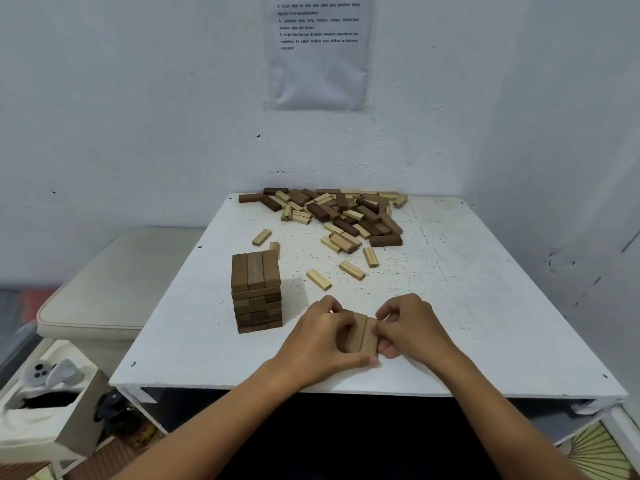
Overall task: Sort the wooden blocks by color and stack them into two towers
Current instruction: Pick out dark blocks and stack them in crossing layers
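Head view shows me both hands, left hand [320, 336] and right hand [410, 329], pinching a row of blocks [362, 332] on the table [485, 306] near its front edge, right of the dark tower [257, 292], with the mixed pile [332, 213] far behind.

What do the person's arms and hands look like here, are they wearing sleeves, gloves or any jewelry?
Both forearms are bare as far as the picture shows, with no sleeves in view. The left hand and the right hand have no gloves. No watch, bracelet or ring shows on the wrists or the fingers that can be seen.
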Demonstrator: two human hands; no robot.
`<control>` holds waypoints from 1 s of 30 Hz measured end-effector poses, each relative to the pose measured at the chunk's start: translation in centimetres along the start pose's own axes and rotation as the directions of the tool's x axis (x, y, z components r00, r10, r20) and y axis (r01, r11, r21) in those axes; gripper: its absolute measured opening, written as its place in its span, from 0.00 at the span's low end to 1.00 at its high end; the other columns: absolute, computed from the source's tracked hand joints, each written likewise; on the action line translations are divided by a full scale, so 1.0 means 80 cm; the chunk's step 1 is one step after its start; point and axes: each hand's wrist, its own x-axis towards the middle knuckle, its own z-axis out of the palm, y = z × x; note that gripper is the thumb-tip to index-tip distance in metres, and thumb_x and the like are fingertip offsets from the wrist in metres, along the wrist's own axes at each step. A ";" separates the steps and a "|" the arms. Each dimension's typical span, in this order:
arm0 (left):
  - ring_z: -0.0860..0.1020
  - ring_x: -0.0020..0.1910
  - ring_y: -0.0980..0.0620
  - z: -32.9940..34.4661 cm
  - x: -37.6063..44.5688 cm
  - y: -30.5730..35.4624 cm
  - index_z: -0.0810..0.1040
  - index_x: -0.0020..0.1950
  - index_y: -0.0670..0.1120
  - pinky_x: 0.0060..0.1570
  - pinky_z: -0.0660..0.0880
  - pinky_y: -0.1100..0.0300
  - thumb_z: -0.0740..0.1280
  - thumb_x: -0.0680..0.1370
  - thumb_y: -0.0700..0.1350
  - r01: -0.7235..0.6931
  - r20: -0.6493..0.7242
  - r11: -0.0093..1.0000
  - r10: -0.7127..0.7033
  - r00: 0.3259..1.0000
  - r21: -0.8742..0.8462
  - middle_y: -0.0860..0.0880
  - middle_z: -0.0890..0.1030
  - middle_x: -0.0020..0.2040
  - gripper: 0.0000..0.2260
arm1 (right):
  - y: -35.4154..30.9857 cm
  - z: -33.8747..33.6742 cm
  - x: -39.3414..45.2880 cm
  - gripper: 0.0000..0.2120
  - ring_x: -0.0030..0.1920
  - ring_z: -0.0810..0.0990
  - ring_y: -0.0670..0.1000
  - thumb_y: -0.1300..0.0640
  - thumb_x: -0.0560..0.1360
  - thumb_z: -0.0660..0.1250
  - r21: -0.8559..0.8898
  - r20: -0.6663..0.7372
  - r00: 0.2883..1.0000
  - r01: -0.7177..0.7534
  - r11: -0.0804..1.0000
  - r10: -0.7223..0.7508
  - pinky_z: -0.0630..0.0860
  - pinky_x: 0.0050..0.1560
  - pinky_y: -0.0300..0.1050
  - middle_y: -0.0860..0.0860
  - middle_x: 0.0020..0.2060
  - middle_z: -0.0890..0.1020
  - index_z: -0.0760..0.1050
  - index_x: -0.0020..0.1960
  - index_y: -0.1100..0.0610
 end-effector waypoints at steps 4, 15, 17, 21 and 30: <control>0.68 0.54 0.56 -0.003 0.001 0.000 0.81 0.60 0.48 0.50 0.69 0.63 0.75 0.67 0.60 -0.003 0.044 1.000 0.003 0.999 -0.006 0.54 0.70 0.54 0.26 | -0.002 -0.002 -0.010 0.01 0.27 0.81 0.48 0.61 0.71 0.71 -0.070 -0.027 0.999 0.019 0.997 -0.021 0.76 0.31 0.40 0.52 0.30 0.82 0.80 0.42 0.59; 0.69 0.67 0.56 -0.044 0.019 -0.009 0.71 0.72 0.47 0.67 0.66 0.62 0.74 0.68 0.44 -0.082 0.343 0.996 0.090 0.935 -0.039 0.52 0.71 0.69 0.33 | 0.005 0.001 -0.028 0.13 0.35 0.77 0.46 0.47 0.67 0.76 -0.199 -0.039 0.997 0.054 0.979 -0.063 0.68 0.34 0.40 0.46 0.32 0.80 0.80 0.37 0.56; 0.65 0.70 0.57 -0.047 0.019 -0.009 0.65 0.75 0.49 0.69 0.62 0.65 0.73 0.69 0.42 -0.093 0.343 0.994 0.106 0.933 -0.052 0.52 0.68 0.72 0.36 | 0.005 0.002 -0.028 0.11 0.35 0.77 0.46 0.49 0.69 0.75 -0.181 -0.032 0.997 0.059 0.982 -0.066 0.69 0.34 0.41 0.46 0.30 0.79 0.80 0.35 0.56; 0.62 0.72 0.59 -0.037 0.009 -0.012 0.58 0.76 0.59 0.70 0.60 0.60 0.72 0.70 0.48 -0.058 0.202 0.978 0.099 0.974 -0.199 0.56 0.65 0.74 0.38 | 0.006 0.004 -0.025 0.08 0.35 0.76 0.46 0.56 0.74 0.69 -0.006 -0.141 0.983 0.121 0.993 -0.120 0.69 0.36 0.40 0.45 0.30 0.78 0.79 0.36 0.53; 0.57 0.74 0.65 0.013 -0.008 0.012 0.54 0.72 0.67 0.69 0.54 0.67 0.55 0.63 0.81 0.056 -0.074 0.585 -0.197 0.978 -0.809 0.60 0.61 0.75 0.41 | 0.002 0.042 -0.017 0.23 0.72 0.65 0.44 0.33 0.76 0.55 0.645 -0.172 0.979 0.195 0.739 -0.108 0.60 0.75 0.48 0.44 0.72 0.68 0.66 0.68 0.40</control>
